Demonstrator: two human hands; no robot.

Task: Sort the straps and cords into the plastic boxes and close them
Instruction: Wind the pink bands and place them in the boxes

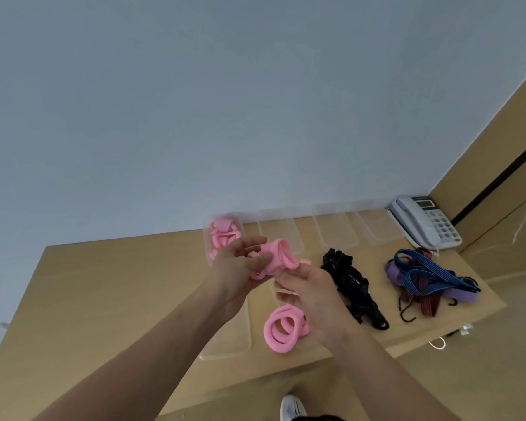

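Both hands, the left hand (240, 265) and right hand (310, 294), hold a coiled pink strap (278, 258); seemingly soft, light, springy, best pinched across its loops. A clear box (208, 238) waits at eleven o'clock.

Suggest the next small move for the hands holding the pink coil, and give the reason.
Probably carry the pink strap coil, gripped by the left hand and steadied by the right hand, back into the far-left clear box. That box already holds pink straps, and another pink bundle still waits on the table.
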